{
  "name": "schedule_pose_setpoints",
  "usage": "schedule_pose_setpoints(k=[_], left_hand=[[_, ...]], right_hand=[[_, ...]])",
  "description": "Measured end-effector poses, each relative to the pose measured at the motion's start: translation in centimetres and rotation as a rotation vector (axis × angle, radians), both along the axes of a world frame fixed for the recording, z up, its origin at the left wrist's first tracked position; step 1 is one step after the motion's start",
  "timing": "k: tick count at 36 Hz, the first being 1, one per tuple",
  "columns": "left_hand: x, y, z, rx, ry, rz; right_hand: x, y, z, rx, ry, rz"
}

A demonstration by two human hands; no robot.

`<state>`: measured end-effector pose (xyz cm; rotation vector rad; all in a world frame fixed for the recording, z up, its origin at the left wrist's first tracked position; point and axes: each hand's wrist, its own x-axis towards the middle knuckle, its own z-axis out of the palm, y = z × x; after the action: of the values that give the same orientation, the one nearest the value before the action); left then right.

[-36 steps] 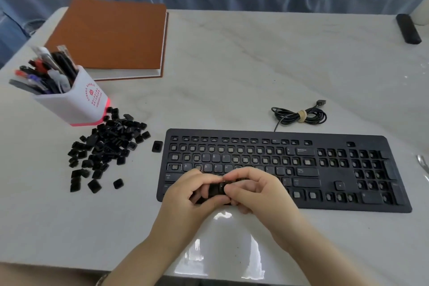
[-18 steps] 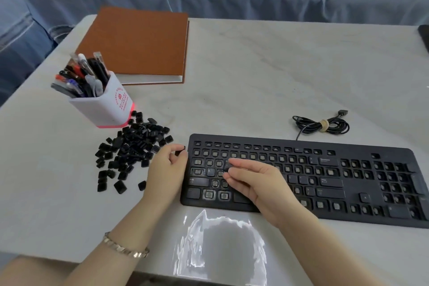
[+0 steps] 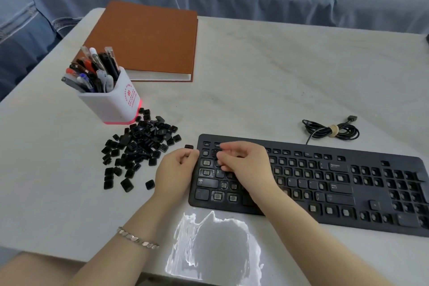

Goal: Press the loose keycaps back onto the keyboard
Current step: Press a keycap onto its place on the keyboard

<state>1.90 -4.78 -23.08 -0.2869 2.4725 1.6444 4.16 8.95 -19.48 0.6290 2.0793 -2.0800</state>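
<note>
Right hand (image 3: pixel 243 162): moved from the keyboard's (image 3: pixel 357 195) lower-left rows to its top-left corner; fingers curled, cap beneath uncertain. Left hand (image 3: pixel 177 169): stays at keyboard's left edge; curled, contents unclear. Loose keycaps (image 3: pixel 139 146): heaped left of keyboard, many sockets unfilled.

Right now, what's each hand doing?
Left hand: fingers curled beside the keyboard; whether it holds anything cannot be told.
Right hand: pinching a keycap over the top-left keys.

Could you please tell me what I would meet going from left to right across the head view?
The pen holder → pile of loose keycaps → left hand → right hand → coiled cable.
</note>
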Motion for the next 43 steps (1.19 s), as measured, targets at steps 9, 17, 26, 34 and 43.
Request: schedule_pose_setpoints(k=[9, 17, 26, 34, 43], left_hand=[[-0.2, -0.4, 0.1, 0.2, -0.04, 0.022], [-0.4, -0.7, -0.4, 0.143, -0.04, 0.017], [-0.3, -0.6, -0.4, 0.148, -0.051, 0.028], [-0.2, -0.7, -0.4, 0.126, -0.09, 0.018], [-0.4, -0.8, -0.5, 0.063, -0.048, -0.011]], right_hand=[[-2.2, -1.6, -1.3, 0.313, 0.012, 0.088], [-2.4, -2.1, -1.7, 0.52, 0.046, 0.167], [-2.4, -2.3, -1.9, 0.565, 0.045, 0.151], [-1.5, -2.6, -2.8, 0.816, 0.197, 0.226], [-0.6, -2.7, -3.5, 0.934, 0.388, 0.267]])
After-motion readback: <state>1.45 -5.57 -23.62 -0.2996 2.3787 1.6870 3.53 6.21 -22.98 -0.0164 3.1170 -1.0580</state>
